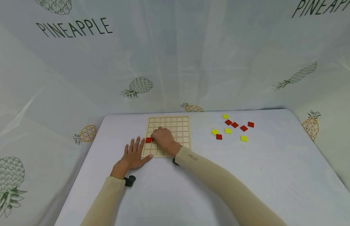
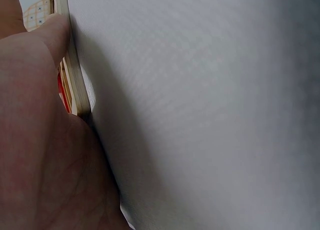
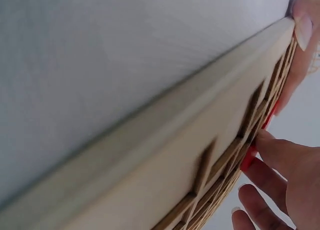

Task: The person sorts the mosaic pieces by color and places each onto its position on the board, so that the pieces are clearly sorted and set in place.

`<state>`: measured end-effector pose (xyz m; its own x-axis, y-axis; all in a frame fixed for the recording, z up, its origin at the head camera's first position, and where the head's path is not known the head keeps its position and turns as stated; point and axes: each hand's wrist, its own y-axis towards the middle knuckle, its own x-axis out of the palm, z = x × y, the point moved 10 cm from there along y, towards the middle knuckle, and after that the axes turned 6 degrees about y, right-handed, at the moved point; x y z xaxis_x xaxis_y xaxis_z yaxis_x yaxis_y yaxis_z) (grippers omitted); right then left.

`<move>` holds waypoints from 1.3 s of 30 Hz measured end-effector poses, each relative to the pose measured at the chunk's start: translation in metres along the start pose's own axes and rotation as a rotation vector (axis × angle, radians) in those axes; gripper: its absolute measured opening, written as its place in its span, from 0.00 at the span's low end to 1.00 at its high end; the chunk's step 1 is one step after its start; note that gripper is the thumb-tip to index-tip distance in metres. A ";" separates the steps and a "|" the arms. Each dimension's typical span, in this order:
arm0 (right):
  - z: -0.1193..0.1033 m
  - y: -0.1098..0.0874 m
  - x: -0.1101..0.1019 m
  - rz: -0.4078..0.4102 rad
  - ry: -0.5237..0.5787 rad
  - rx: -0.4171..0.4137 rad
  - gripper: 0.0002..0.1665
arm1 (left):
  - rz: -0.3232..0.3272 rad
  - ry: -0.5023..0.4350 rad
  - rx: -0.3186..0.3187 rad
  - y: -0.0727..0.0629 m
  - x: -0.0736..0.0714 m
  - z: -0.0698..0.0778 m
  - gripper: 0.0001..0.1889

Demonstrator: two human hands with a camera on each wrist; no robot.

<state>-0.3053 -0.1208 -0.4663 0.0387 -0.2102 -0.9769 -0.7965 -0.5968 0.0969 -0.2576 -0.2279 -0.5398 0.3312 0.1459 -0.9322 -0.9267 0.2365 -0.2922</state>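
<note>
The right hand (image 1: 164,139) pinches a red tile (image 3: 248,159) at the grid board (image 1: 180,127), whose edge the left hand (image 1: 132,157) touches, grip released.

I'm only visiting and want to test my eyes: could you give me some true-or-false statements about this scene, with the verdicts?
1. The right hand pinches a red tile. True.
2. The left hand is clenched in a fist. False: it is spread out.
3. Another red tile lies on the board. True.
4. Four yellow tiles lie left of the board. False: they lie right of it.
5. Five loose red tiles lie off the board. True.
</note>
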 end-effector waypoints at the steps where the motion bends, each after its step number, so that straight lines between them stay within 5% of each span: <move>1: 0.000 0.000 0.000 0.001 -0.004 0.003 0.08 | 0.003 0.000 0.000 0.001 0.001 0.000 0.54; 8: -0.003 -0.009 0.009 -0.029 -0.122 -0.016 0.09 | 0.012 -0.005 -0.001 0.003 0.004 0.001 0.53; 14: -0.013 -0.035 0.009 -0.081 -0.179 -0.032 0.16 | 0.011 -0.011 -0.013 -0.002 0.007 -0.002 0.55; 18: -0.002 -0.056 -0.006 -0.030 -0.163 -0.027 0.18 | 0.007 -0.030 -0.010 -0.006 0.003 0.001 0.55; 26: 0.059 -0.112 -0.048 0.179 0.004 -0.015 0.24 | 0.007 -0.024 -0.007 -0.006 0.000 -0.001 0.55; 39: 0.168 -0.183 -0.075 0.146 -0.050 0.220 0.29 | 0.039 -0.052 0.027 -0.002 0.000 0.001 0.52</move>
<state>-0.2636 0.1345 -0.4432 -0.1117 -0.2402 -0.9643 -0.9037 -0.3790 0.1991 -0.2556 -0.2275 -0.5394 0.3046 0.2054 -0.9301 -0.9342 0.2550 -0.2496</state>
